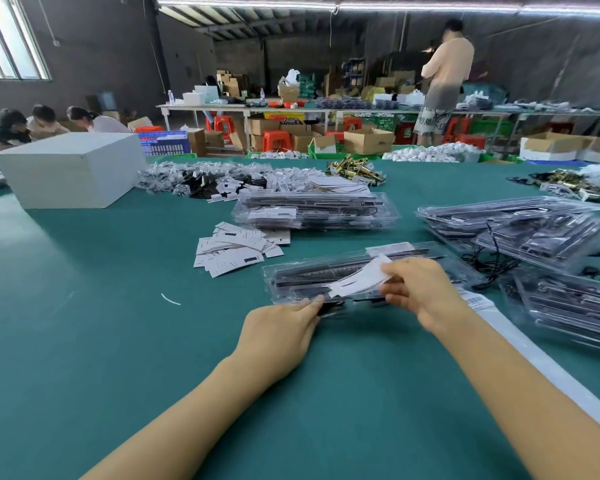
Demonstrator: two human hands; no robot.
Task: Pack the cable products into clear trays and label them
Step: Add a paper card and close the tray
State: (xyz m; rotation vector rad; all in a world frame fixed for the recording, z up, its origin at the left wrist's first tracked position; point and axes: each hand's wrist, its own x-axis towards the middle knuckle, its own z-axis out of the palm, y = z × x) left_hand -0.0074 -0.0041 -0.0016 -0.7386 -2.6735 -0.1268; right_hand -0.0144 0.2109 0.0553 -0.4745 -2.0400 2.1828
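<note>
A person's two bare forearms reached forward over a green table [84, 306]. Directly ahead lay a long clear tray [291, 282] with dark cable products inside, though glare and blur on the plastic made its contents hard to read. The left hand [278, 336] rested at the tray's near edge, its fingertips [314, 304] touching the plastic; whether they pinched the rim or only pressed on it could not be told, as the knuckles hid the grip. The right hand [418, 289] was closed on one end of a white paper label [359, 280], which curved down across the tray top. Its thumb was hidden beneath the paper.

Just beyond to the left lay a loose heap of white labels [236, 247]. Behind that sat a stack of filled clear trays [312, 209], and more filled trays [534, 233] were piled to the right, blurred and partly cut off by the frame edge. A white strip [520, 344] with a barcode ran under the right forearm. A white box [70, 168] stood at far left. Other workers in the background were too blurred to make out.
</note>
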